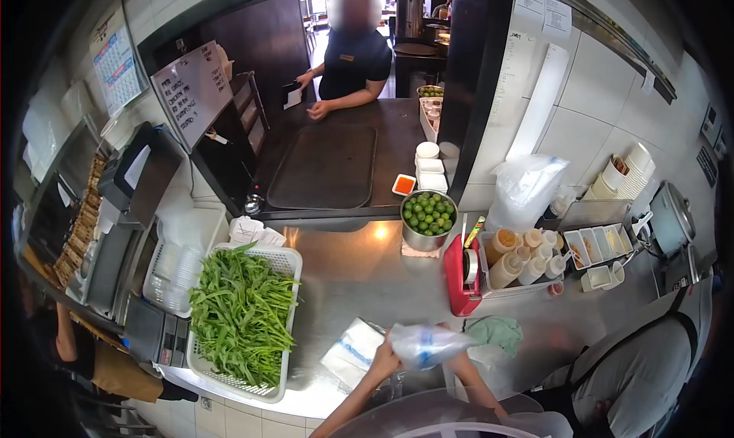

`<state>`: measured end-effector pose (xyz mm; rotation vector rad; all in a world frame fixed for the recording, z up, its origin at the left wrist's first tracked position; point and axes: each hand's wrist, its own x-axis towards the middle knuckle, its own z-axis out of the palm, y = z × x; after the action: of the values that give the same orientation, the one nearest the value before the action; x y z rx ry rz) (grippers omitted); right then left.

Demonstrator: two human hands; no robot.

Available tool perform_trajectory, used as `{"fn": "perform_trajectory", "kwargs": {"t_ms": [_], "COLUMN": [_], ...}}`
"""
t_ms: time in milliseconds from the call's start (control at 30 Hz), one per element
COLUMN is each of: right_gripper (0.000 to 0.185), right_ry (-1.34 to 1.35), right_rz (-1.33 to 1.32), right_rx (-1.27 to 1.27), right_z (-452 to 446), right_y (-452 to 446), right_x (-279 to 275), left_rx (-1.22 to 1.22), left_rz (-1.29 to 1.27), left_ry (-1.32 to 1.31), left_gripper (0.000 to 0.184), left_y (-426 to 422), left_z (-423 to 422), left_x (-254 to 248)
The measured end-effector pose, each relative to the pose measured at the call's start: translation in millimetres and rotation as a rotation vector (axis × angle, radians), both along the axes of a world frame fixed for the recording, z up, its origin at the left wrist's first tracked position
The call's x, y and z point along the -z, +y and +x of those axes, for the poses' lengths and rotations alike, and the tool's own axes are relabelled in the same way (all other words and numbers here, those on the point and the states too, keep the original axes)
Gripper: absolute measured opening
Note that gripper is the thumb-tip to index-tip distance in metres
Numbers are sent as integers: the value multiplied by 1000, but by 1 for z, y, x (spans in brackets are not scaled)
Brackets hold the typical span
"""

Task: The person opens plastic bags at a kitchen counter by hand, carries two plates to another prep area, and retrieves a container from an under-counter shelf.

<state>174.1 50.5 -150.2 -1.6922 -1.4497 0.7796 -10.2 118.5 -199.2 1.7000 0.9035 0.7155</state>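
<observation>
A whitish plastic bag [430,347] with blue print hangs over the steel counter, somewhat blurred. My left hand [387,357] is closed on its left edge. My right hand [461,361] grips its right side, with the fingers partly hidden behind the plastic. Just left of my left hand lies a stack of flat white plastic bags [356,352], also with a blue print. A crumpled green cloth [494,334] rests on the counter to the right of my right hand.
A white basket [297,285] of leafy greens [243,315] stands left. Beyond are a pot of limes [428,214], a red tape dispenser [461,281] and sauce bottles [508,270]. Across the pass-through stands a person [353,63]; another person [642,361] is close at right.
</observation>
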Motion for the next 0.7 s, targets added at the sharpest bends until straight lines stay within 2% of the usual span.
{"fn": "perform_trajectory", "kwargs": {"t_ms": [33,100,167,233,267,367,400,433,567,600,667,700], "right_gripper": [28,30,33,30,28,24,24,23,22,22,22,22], "right_ry": [-18,-46,62,146,198,313,472,449,823,644,777,718], "right_rz": [-73,-206,-301,-333,-360,-410,-415,-340,-367,-297,-414,-349], "right_rx": [-20,-51,-48,-19,8,35,62,20,286,258,384,360], "right_z": [-4,-12,-15,-18,-16,-10,-12,-12,-29,-32,-39,-35], "right_y": [-1,1,7,13,11,10,13,13,-1,0,0,0], "right_x": [1,6,5,-8,1,39,34,32,48,30,17,34], "left_rx": [14,26,-9,-105,-58,-47,-46,-47,-53,-58,-67,-66], "left_rz": [209,-34,-265,-487,-710,-681,-662,-656,-674,-679,-677,-670], "left_ry": [-19,9,-62,-250,-498,-409,-375,-338,-312,-318,-327,-329], "left_gripper": [28,21,15,12,7,12,13,15,19,20,21,22], "left_y": [-3,-4,-5,-3,-4,-5,-4,-9,-7,-5,1,4], "left_z": [-8,-23,-27,-20,-20,-22,-26,-30,-25,-24,-21,-20], "left_x": [13,23,18,9,24,28,26,25,16,12,9,10]}}
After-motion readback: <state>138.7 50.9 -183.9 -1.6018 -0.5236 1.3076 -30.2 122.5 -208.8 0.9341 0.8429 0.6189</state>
